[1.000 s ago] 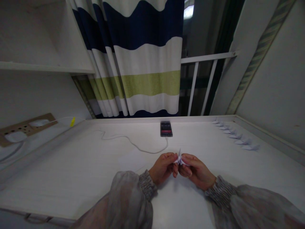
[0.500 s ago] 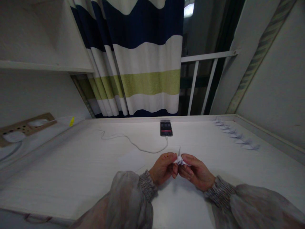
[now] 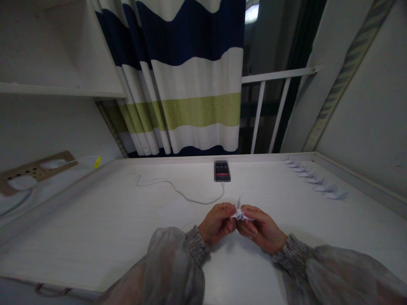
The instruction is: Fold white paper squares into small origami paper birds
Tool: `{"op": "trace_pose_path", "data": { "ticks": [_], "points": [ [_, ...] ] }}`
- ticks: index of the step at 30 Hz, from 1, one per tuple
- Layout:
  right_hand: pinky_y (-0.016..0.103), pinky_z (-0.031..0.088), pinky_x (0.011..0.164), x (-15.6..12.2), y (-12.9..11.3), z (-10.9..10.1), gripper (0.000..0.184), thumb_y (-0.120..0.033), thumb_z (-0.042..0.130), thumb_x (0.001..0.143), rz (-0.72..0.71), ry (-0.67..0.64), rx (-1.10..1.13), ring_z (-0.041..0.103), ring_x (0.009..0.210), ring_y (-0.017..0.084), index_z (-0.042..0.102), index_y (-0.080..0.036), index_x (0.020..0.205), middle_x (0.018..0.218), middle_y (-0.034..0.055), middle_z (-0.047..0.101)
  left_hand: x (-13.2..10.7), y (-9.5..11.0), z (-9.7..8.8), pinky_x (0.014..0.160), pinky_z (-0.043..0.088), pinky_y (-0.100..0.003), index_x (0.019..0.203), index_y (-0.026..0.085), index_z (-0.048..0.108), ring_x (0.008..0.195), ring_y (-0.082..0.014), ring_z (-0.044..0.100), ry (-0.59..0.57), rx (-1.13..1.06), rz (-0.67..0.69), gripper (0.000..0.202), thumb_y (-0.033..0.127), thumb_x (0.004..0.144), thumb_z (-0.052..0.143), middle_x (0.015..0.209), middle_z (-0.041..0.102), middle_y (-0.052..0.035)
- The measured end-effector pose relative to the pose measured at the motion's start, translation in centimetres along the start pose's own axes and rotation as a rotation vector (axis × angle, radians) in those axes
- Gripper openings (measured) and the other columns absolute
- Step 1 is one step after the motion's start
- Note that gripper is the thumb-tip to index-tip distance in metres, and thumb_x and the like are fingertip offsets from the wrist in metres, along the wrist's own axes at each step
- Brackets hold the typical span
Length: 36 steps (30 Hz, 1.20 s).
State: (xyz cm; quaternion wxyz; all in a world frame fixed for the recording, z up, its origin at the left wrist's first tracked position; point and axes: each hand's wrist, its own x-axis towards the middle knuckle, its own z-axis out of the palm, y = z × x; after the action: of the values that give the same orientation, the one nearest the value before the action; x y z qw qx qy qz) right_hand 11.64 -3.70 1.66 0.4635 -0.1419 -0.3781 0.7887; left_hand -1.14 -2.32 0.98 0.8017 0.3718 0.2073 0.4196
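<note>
A small white folded paper crane is pinched between my two hands above the white desk. One thin point of it sticks up between the thumbs. My left hand grips its left side with thumb and fingers, and my right hand grips the right side the same way. The fingertips cover part of the folds.
Several white folded paper cranes stand in a row at the desk's right back. A dark blurred device with a white cable lies behind my hands. A faint white paper sheet lies left of them. A power strip is at far left.
Both hands keep their hold on the paper crane in nearly the same place. The fingers of my left hand have shifted slightly under it.
</note>
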Motion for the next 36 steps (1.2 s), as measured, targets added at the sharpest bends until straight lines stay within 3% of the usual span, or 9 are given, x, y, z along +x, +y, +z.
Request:
{"op": "trace_pose_path", "data": {
  "ticks": [4, 10, 19, 25, 36],
  "points": [
    [0.020, 0.023, 0.036, 0.05, -0.03, 0.11, 0.030, -0.024, 0.058, 0.072, 0.001, -0.016, 0.005, 0.034, 0.030, 0.006, 0.047, -0.014, 0.046, 0.031, -0.0054, 0.037, -0.04, -0.11, 0.05, 0.033, 0.024, -0.014, 0.053, 0.011, 0.045, 0.029, -0.0028, 0.040, 0.036, -0.105, -0.032, 0.036, 0.034, 0.056, 0.071, 0.036, 0.048, 0.0039],
    [0.020, 0.023, 0.036, -0.05, -0.07, 0.07, 0.027, -0.024, 0.058, 0.071, 0.004, -0.012, 0.011, 0.033, 0.031, 0.006, 0.048, -0.014, 0.048, 0.032, -0.0056, 0.038, -0.11, -0.16, 0.02, 0.031, 0.020, -0.015, 0.044, 0.011, 0.042, 0.025, -0.0033, 0.035, -0.077, -0.079, -0.009, 0.042, 0.042, 0.064, 0.064, 0.029, 0.042, 0.0036],
    [0.021, 0.025, 0.038, -0.08, -0.01, 0.17, 0.029, -0.024, 0.058, 0.071, 0.000, -0.025, 0.005, 0.034, 0.032, 0.006, 0.048, -0.014, 0.046, 0.032, -0.0053, 0.038, -0.01, -0.02, 0.13, 0.029, 0.010, -0.015, 0.044, 0.013, 0.038, 0.022, -0.0010, 0.027, -0.128, -0.103, 0.033, 0.044, 0.042, 0.064, 0.065, 0.028, 0.038, 0.0060],
    [0.020, 0.025, 0.037, -0.13, -0.12, 0.40, 0.026, -0.022, 0.059, 0.070, -0.006, -0.014, 0.039, 0.033, 0.032, 0.006, 0.048, -0.014, 0.048, 0.031, -0.0057, 0.038, -0.21, 0.00, 0.46, 0.031, 0.016, -0.016, 0.046, 0.013, 0.039, 0.024, -0.0022, 0.027, -0.187, -0.130, 0.075, 0.045, 0.048, 0.069, 0.057, 0.028, 0.037, 0.0057],
    [0.021, 0.025, 0.038, -0.20, -0.22, 0.15, 0.029, -0.024, 0.057, 0.072, -0.026, -0.036, 0.036, 0.033, 0.033, 0.006, 0.047, -0.015, 0.047, 0.032, -0.0059, 0.035, -0.17, 0.18, 0.14, 0.033, 0.015, -0.016, 0.048, 0.013, 0.037, 0.024, -0.0015, 0.026, -0.107, -0.143, 0.098, 0.040, 0.037, 0.072, 0.059, 0.030, 0.037, 0.0064]
  ]
}}
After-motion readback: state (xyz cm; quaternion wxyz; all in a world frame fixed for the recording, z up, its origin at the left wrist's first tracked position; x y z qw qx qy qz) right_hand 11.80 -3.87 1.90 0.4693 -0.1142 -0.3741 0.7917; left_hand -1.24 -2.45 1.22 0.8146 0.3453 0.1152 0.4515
